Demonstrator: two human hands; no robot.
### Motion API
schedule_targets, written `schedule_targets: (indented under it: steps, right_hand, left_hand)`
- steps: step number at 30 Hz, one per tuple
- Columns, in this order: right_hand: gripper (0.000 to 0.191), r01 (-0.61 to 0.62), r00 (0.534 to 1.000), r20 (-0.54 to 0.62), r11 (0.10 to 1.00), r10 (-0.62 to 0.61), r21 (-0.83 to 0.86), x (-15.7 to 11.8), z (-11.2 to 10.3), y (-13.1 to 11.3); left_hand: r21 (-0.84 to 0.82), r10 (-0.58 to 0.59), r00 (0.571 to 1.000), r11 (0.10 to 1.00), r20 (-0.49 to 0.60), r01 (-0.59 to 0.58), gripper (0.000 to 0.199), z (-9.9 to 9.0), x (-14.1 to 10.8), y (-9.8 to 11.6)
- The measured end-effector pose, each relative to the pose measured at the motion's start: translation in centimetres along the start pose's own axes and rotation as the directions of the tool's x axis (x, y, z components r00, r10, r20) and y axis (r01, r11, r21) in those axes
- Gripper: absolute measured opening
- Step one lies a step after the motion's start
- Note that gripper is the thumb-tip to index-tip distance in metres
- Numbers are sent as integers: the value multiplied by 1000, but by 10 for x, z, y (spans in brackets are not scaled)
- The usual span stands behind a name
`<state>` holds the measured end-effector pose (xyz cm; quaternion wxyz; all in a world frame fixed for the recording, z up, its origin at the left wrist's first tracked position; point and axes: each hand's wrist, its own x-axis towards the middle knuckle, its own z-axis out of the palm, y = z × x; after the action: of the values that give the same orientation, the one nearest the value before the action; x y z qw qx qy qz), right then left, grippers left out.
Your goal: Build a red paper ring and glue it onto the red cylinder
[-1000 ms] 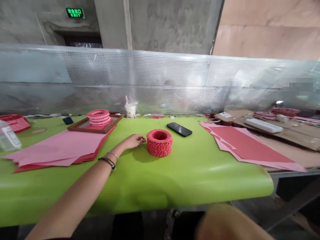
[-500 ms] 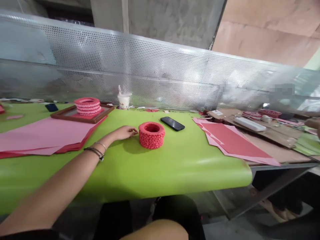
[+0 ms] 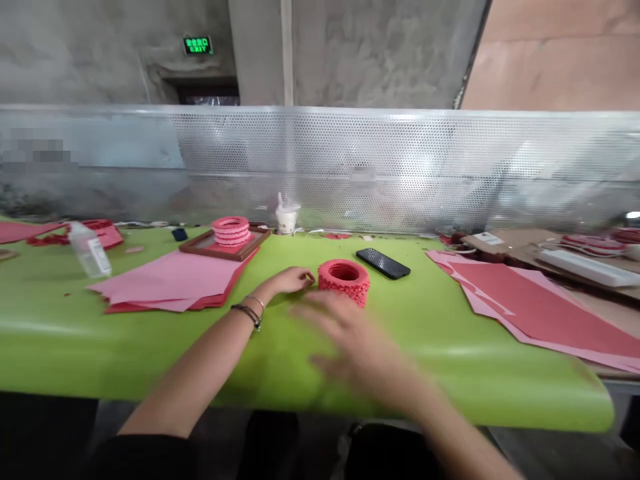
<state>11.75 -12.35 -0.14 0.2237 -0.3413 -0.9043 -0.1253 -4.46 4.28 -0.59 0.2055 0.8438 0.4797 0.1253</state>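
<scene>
A stack of red scalloped rings (image 3: 345,275) sits on the green table cover (image 3: 270,387). Just left of it, my left hand (image 3: 293,280) rests low over the cover with loosely bent fingers, and nothing shows in it. My right hand (image 3: 345,340) hangs in front of the stack, blurred by motion, fingers apart and no object visible in it; it hides the stack's lower front. A black phone (image 3: 383,263) lies behind and to the right of the rings. Farther left, pink rings (image 3: 231,232) are piled in a brown frame (image 3: 193,247).
Pink sheets (image 3: 165,280) lie over red ones at left, near a clear bottle (image 3: 90,250). A white cup (image 3: 287,218) stands before the perforated metal screen (image 3: 320,140). Red and pink sheets (image 3: 545,303) and cardboard (image 3: 510,243) are at right.
My right hand has come in from the lower right to the front of the red rings. The view has turned left, showing the bottle and an exit sign. My left hand stays beside the stack.
</scene>
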Motion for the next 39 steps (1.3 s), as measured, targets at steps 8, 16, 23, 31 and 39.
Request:
schedule_targets:
  steps: [8,16,23,31,39]
  right_hand:
    - [73,-230,957,81,901,278,-367,-15,5,114]
    - [68,-113,960,198,922,197,-371,12,13,115]
    - [69,-144,929,255,897,268,-418,49,26,122]
    - [62,-176,911,249,858,328,-483,114,58,140]
    - [62,-270,881,219,826,419,-494,161,87,162]
  left_hand:
    - [42,48,999,998,25,-49,28,-2,-2,0]
    - [155,-4,998,988,66,-6,26,-4,-1,10]
    - [384,-330,944,868,-25,314,27,-20,-13,13]
    - [460,-324,946,837,-22,297,28,-18,-17,26]
    - [466,-233,972,861,9,202,26,-10,-16,34]
